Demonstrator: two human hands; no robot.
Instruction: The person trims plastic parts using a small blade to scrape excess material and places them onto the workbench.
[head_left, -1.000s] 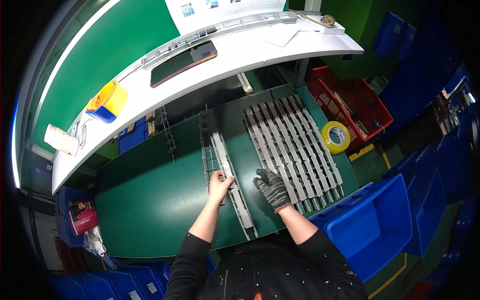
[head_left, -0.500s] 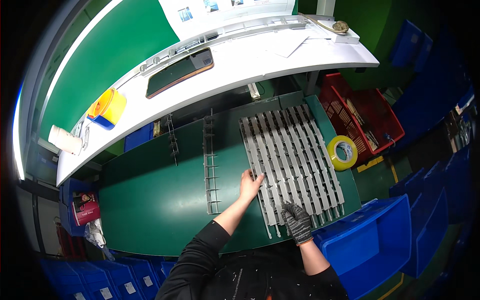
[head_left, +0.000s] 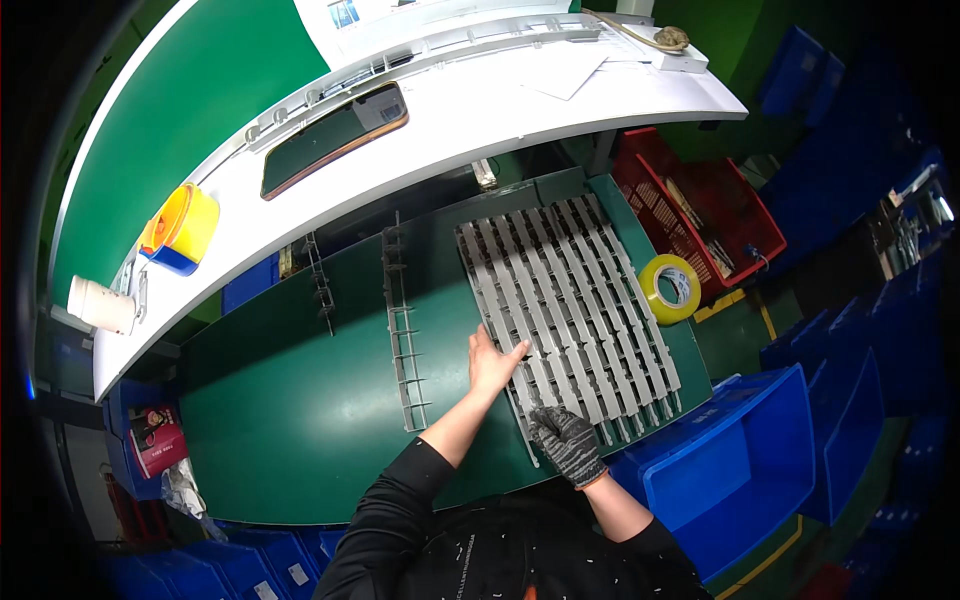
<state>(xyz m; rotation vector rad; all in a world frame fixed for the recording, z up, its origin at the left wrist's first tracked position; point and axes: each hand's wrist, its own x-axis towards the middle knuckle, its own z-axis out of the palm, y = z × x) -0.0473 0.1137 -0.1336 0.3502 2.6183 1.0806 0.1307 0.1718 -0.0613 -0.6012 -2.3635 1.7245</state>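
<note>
Several long grey slatted strips (head_left: 560, 310) with small clips lie side by side on the green tabletop (head_left: 290, 420). My bare left hand (head_left: 490, 365) rests against their left edge, its thumb spread over the leftmost strips and its fingers along the outer side. At the near end, my right hand (head_left: 566, 443), in a dark grey knitted glove, has its fingers curled on the end of a strip near the left side. Its fingertips are partly hidden. Apart on the left lie a single grey strip with thin cross pins (head_left: 405, 340) and a shorter strip (head_left: 320, 285).
A yellow tape roll (head_left: 669, 289) is right of the strips, beside a red crate (head_left: 735, 220). A blue bin (head_left: 740, 460) adjoins the table's near right corner. The raised white shelf (head_left: 470, 115) holds a phone (head_left: 335, 140), a yellow-blue container (head_left: 185, 230) and a cup (head_left: 100, 305).
My right hand has moved left along the strips' near ends. My left thumb has spread wider from the fingers. The whole view has shifted slightly.
</note>
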